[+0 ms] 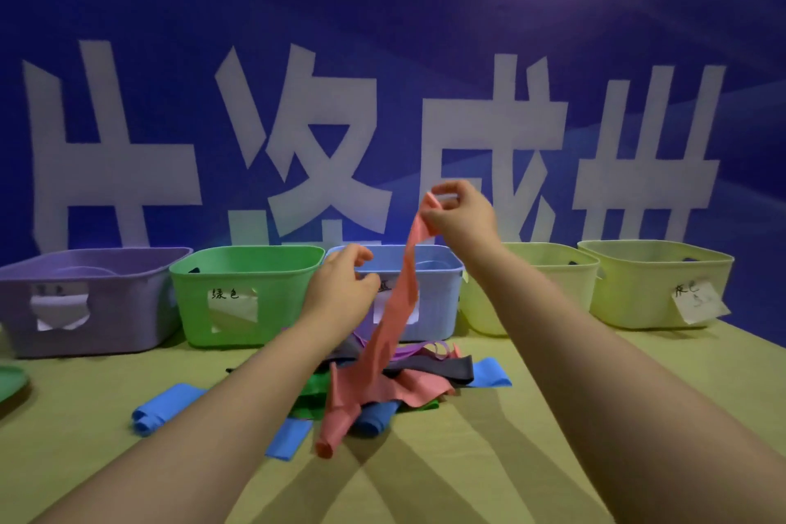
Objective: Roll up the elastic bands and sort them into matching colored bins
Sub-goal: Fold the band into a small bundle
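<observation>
The right grip (461,211) pinches the top end of the pink band (397,294) and holds it up high. The band hangs down to a pile of bands (425,372) on the worktop (468,464), near the blue bin (440,306). The left grip (342,285) is just left of the band, fingers curled. I cannot tell if it holds anything. A green bin (238,268) stands further left.
</observation>
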Motion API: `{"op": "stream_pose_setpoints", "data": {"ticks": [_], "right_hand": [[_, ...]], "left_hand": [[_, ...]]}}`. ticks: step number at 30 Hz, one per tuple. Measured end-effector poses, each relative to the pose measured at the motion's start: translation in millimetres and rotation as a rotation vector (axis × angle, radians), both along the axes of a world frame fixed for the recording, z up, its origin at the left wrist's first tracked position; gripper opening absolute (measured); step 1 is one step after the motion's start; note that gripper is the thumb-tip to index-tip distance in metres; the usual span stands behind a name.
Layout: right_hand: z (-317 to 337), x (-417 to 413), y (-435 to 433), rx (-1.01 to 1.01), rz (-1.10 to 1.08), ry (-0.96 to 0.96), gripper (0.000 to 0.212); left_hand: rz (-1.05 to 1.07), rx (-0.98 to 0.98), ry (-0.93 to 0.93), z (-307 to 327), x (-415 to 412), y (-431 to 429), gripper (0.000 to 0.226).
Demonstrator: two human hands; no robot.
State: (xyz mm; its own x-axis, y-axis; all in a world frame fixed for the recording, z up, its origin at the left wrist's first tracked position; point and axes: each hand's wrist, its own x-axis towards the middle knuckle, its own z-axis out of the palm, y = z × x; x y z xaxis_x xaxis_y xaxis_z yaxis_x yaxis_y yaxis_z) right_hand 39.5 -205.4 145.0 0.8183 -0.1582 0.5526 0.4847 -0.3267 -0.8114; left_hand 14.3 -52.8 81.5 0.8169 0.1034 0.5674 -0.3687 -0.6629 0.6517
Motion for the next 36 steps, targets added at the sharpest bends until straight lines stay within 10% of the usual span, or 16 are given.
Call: {"op": "stream_pose_setpoints", "data": {"ticks": [15, 21, 36], "right_hand": [[7, -42, 5, -0.597, 0.064, -0.047, 0.030], [-60, -54, -11, -0.485, 0.144, 0.033, 0.023], [-101, -53, -16, -0.304, 0.086, 0.076, 0.017]], "left_hand": [[-0.217, -0.237, -0.038, 15, -10, -25, 0.034], [-0.475, -0.415, 0.152, -21, -29, -29, 0.024], [-0.231, -0.218, 0.038, -49, -26, -26, 0.022]]}}
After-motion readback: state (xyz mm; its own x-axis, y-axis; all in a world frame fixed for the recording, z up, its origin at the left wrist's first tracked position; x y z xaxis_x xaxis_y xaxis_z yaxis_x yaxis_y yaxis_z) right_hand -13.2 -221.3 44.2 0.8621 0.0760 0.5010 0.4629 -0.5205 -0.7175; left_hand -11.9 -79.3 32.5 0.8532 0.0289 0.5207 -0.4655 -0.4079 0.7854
